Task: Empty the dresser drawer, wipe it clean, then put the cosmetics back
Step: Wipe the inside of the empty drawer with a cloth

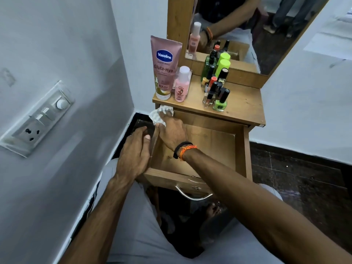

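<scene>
The wooden dresser drawer (207, 149) is pulled out and nothing lies inside it. My right hand (171, 133) reaches across to the drawer's far left corner and grips a crumpled white cloth (161, 115) against the left wall. My left hand (135, 149) rests over the drawer's left side wall, fingers together, gripping its edge. On the dresser top (242, 103) stand a pink Vaseline tube (164, 67), a small pink bottle (182, 84) and several nail polish bottles (217, 88), one bright green at the front (220, 103).
A mirror (247, 29) rises behind the dresser top. A white wall with a switch and socket plate (38, 119) stands close on the left. My knees in grey trousers sit under the drawer, beside its metal handle (192, 195). Dark floor lies to the right.
</scene>
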Tool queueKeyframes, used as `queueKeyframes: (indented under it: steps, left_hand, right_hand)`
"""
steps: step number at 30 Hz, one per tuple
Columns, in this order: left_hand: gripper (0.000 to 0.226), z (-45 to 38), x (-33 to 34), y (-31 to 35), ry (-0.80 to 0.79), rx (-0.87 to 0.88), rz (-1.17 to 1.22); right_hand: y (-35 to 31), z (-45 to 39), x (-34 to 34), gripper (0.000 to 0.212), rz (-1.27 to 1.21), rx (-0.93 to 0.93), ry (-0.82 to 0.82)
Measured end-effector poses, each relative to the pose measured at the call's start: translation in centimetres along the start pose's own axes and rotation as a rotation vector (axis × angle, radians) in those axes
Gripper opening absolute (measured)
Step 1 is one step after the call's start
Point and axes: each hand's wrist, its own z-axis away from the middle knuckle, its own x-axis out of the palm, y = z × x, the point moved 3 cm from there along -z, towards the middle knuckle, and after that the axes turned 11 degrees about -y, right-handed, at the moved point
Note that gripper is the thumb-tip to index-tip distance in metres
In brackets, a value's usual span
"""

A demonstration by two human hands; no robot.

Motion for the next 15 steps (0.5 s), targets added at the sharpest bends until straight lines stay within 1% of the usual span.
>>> queueKeyframes:
  steps: [3, 6, 8, 10, 11, 13, 14, 15]
  left_hand:
    - [0.05, 0.2, -0.3, 0.2, 0.043, 0.023, 0.108]
    - [0.06, 0.0, -0.5, 0.1, 0.054, -0.035, 0.202]
    - [0.06, 0.1, -0.6, 0.2, 0.047, -0.047, 0.249]
    - [0.048, 0.1, -0.8, 0.8, 0.044, -0.03, 0.291]
    - [0.041, 0.1, -0.9, 1.0, 0.03, -0.034, 0.332]
    - [0.039, -0.3, -0.5, 0.4, -0.028, -0.069, 0.446]
    - [0.04, -0.4, -0.3, 0.0, -0.064, -0.094, 0.51]
    - [0.047, -0.6, -0.2, -0.5, -0.088, -0.13, 0.579]
  right_hand:
    - [-0.5, 2.5, -0.3, 0.042, 0.142, -0.123, -0.061]
    - [-0.8, 6.4, -0.3, 0.04, 0.162, -0.307, -0.201]
    - [-0.6, 7.5, -0.2, 0.04, 0.186, -0.378, -0.283]
    - [-0.5, 6.6, -0.4, 0.039, 0.259, -0.373, -0.302]
    - [-0.5, 5.6, -0.7, 0.037, 0.292, -0.349, -0.287]
    - [-0.4, 3.1, -1.6, 0.037, 0.323, -0.292, -0.243]
    - [-0.2, 1.8, -2.1, 0.04, 0.322, -0.267, -0.218]
    - [0.1, 0.5, -2.5, 0.043, 0.319, -0.233, -0.209]
